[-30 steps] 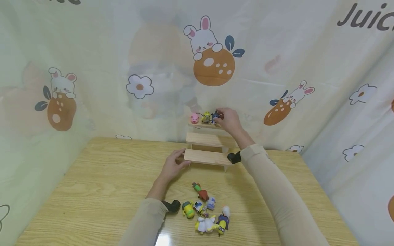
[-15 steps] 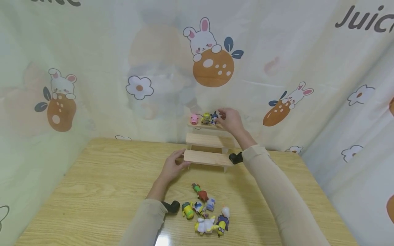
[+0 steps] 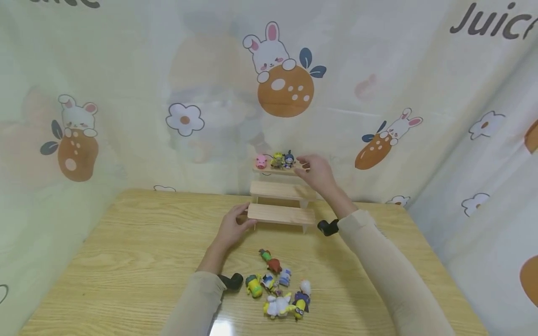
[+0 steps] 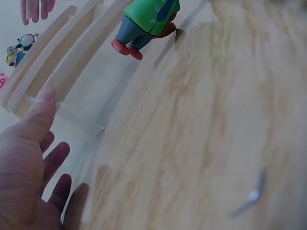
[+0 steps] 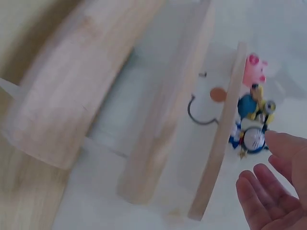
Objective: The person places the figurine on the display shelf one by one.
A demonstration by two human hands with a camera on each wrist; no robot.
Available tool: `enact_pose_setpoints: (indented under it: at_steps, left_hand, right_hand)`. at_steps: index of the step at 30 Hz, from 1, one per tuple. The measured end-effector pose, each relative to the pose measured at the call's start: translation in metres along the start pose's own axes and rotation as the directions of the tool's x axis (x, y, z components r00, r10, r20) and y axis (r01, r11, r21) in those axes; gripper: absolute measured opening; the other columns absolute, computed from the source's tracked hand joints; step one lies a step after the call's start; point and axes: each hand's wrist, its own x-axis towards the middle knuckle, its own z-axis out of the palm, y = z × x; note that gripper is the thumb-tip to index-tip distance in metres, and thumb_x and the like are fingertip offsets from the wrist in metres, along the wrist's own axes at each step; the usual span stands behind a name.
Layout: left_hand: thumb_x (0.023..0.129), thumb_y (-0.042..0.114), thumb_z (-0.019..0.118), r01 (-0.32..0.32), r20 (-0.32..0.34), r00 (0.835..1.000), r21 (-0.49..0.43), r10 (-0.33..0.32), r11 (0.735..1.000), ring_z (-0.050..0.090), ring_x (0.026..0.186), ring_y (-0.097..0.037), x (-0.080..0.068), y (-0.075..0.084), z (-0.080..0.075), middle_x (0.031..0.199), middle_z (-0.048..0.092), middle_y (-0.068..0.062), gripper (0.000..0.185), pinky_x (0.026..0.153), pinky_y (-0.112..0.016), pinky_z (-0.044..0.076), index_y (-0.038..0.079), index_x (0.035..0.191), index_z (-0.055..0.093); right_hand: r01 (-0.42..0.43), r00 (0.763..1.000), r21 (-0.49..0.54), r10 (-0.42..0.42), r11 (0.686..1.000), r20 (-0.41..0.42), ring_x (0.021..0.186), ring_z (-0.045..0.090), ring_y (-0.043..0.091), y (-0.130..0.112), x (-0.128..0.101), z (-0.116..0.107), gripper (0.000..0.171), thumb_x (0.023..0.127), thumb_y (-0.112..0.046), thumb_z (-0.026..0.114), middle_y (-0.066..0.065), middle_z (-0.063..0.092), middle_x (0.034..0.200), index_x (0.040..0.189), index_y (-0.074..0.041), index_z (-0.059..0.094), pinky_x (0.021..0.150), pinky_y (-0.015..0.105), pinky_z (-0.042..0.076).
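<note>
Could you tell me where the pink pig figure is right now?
In the head view the pink pig figure stands at the left end of the top shelf, beside the yellow figure.

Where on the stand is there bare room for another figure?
The middle step and bottom step are bare along their length. The top step is crowded at its left with three figures; only its right end, by the right hand, is free. The left hand touches the bottom step's left end.
</note>
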Motion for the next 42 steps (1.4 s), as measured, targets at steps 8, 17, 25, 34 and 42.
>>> enact_pose_setpoints:
  at_steps: [8, 17, 25, 34, 42]
  left_hand:
    - [0.083, 0.033, 0.071, 0.004, -0.001, 1.000, 0.008, -0.004, 1.000, 0.055, 0.118, -0.029, 0.000, 0.000, 0.001, 0.136, 0.052, -0.011, 0.067, 0.097, -0.045, 0.048, 0.007, 0.140, 0.046]
    - [0.082, 0.035, 0.072, 0.033, 0.005, 0.999, 0.017, -0.033, 0.999, 0.047, 0.128, -0.030, -0.002, 0.000, -0.001, 0.139, 0.050, -0.010, 0.069, 0.104, -0.048, 0.042, 0.010, 0.141, 0.046]
    - [0.083, 0.037, 0.071, 0.049, 0.012, 0.999, 0.018, -0.049, 0.999, 0.046, 0.129, -0.032, -0.003, 0.001, -0.002, 0.141, 0.048, -0.011, 0.069, 0.107, -0.049, 0.039, 0.010, 0.141, 0.045]
    - [0.083, 0.036, 0.071, 0.032, 0.003, 0.999, 0.041, -0.033, 0.999, 0.047, 0.128, -0.031, -0.001, 0.002, -0.001, 0.139, 0.050, -0.012, 0.069, 0.109, -0.049, 0.037, 0.010, 0.141, 0.045]
    - [0.084, 0.034, 0.071, 0.045, 0.010, 0.999, 0.030, -0.045, 0.999, 0.045, 0.130, -0.032, -0.001, 0.005, -0.003, 0.142, 0.047, -0.012, 0.068, 0.108, -0.049, 0.038, 0.009, 0.141, 0.045]
  right_hand:
    - [0.056, 0.997, 0.053, -0.058, 0.997, 0.052, 0.107, 0.062, 0.030, -0.015, -0.046, 0.018, 0.040, 0.090, -0.018, 0.066, 0.016, 0.062, 0.121, 0.127, -0.005, 0.059, 0.089, 0.037, 0.055]
    - [0.215, 0.962, 0.014, -0.214, 0.976, 0.170, 0.094, 0.066, 0.022, -0.039, -0.103, 0.048, 0.034, 0.087, -0.023, 0.070, 0.009, 0.066, 0.110, 0.117, -0.008, 0.066, 0.080, 0.031, 0.057]
    - [0.265, 0.916, 0.019, -0.258, 0.964, 0.306, 0.096, 0.065, 0.020, -0.049, -0.146, 0.064, 0.039, 0.086, -0.026, 0.071, 0.004, 0.066, 0.111, 0.121, -0.011, 0.063, 0.078, 0.028, 0.056]
    - [0.230, 0.909, 0.043, -0.231, 0.972, 0.347, 0.094, 0.065, 0.021, -0.027, -0.182, 0.064, 0.032, 0.087, -0.022, 0.070, 0.007, 0.066, 0.108, 0.116, -0.008, 0.066, 0.077, 0.030, 0.056]
    - [0.208, 0.883, 0.008, -0.192, 0.978, 0.429, 0.095, 0.063, 0.019, 0.004, -0.215, 0.049, 0.030, 0.085, -0.019, 0.071, 0.002, 0.065, 0.108, 0.114, -0.011, 0.067, 0.078, 0.029, 0.055]
